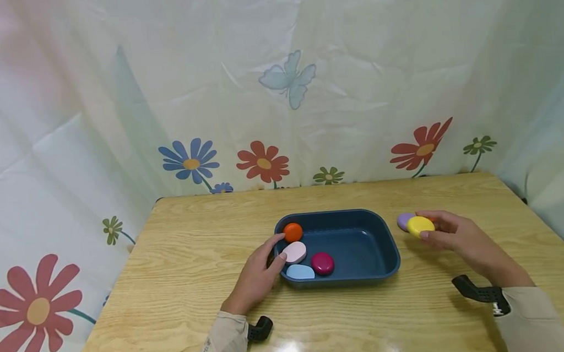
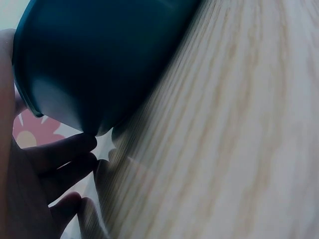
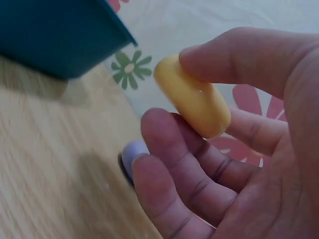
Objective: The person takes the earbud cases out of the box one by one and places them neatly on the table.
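Note:
A dark blue rectangular tray [image 1: 362, 247] holds an orange rounded piece [image 1: 293, 232], a pale pink oval piece [image 1: 295, 252], a light blue piece [image 1: 300, 272] and a magenta round piece [image 1: 322, 263]. At its left wall, my left hand [image 1: 255, 277] holds the rim, with the thumb over the edge and other fingers outside. To the tray's right, my right hand [image 1: 458, 234] pinches a smooth yellow oval piece [image 3: 192, 97] between thumb and fingers, above the table. Behind it lies a purple piece [image 1: 405, 220]. Something orange [image 1: 432, 219] shows slightly behind the right fingers.
A light wooden table [image 1: 193, 244] bears everything. Its far edge meets a hanging cloth [image 1: 354, 82] printed with flowers and a butterfly. Each wrist wears a black strap mount, the left one [image 1: 260, 329] close to the table.

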Tool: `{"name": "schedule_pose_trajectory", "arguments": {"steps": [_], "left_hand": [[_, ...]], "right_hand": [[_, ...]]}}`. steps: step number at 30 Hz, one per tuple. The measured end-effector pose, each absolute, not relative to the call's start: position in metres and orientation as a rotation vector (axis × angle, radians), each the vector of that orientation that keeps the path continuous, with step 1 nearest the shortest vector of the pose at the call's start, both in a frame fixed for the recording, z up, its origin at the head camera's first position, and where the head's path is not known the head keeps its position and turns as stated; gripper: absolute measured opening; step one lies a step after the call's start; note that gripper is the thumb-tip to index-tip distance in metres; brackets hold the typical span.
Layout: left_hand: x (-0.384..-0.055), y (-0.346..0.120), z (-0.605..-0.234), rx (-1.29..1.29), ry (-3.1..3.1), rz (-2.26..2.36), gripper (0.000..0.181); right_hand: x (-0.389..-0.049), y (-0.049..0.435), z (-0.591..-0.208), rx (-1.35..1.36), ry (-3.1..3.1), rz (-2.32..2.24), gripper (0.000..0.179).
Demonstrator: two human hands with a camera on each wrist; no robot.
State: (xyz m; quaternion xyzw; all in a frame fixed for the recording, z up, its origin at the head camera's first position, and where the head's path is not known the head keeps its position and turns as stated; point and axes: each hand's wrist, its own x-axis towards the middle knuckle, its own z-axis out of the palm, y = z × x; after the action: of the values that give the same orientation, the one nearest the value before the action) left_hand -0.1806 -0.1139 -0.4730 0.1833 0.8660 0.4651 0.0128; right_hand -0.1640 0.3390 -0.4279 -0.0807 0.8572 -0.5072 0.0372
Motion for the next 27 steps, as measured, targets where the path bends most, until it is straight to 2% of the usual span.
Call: {"name": "schedule_pose_trajectory", "arguments": {"steps": [10, 21, 27], "left_hand": [[-0.181, -0.114, -0.474, 0.57, 2.704, 1.443, 0.048], [-0.182, -0.113, -0.474, 0.577, 2.699, 1.444, 0.05], [-0.18, -0.113, -0.475, 0.565, 2.693, 1.442, 0.048]], "right_hand": [[-0.168, 0.349, -0.444, -0.104, 2.642, -1.403, 0.065], [-0.169, 0.346, -0.446, -0.164, 2.724, -1.29, 0.064], [-0.171, 0.345, -0.452, -0.108, 2.746, -1.218, 0.07]]}}
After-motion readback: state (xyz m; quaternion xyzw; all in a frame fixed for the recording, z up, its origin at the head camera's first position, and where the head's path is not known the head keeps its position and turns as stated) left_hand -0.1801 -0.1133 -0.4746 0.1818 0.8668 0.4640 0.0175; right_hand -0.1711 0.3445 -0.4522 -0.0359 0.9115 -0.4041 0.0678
